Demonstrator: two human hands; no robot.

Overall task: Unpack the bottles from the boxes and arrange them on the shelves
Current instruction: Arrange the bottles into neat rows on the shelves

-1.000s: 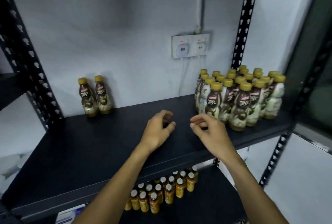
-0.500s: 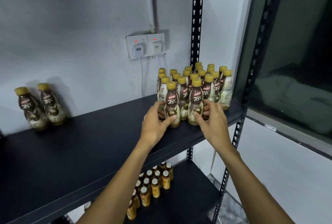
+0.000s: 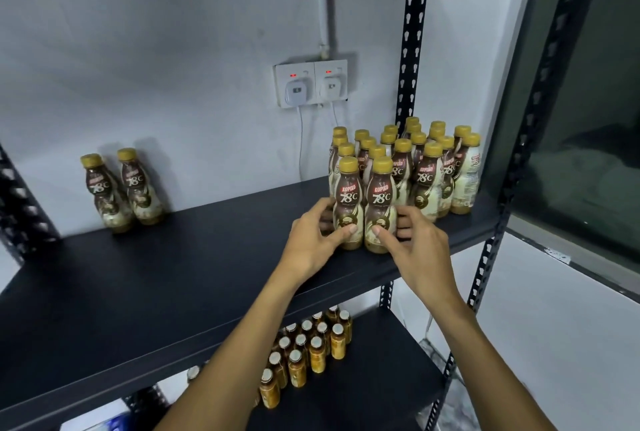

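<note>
Bottles stand upright in a tight group at the right end of the shelf, gold caps up, near the back wall. The head view is the only one. In it the two nearest bottles stand side by side at the front of the group, touching each other.

The left hand is curled round the lower body of the front-left bottle, with the thumb on the front and the fingers behind. The right hand holds the front-right bottle in the same manner. Both bottles seem to rest on the shelf, not lifted.

A pair stands well apart at the left, by the wall. Small bottles stand in rows on the lower shelf.

The bottles look like full plastic ones, so they are probably stiff and rather heavy for their size. The glossy label may slip under the fingers. They are tall on a small base, so a push near the cap could tip one into its neighbours. The safer hold is probably low on the body, as the hands hold them now, or at the narrow waist.
</note>
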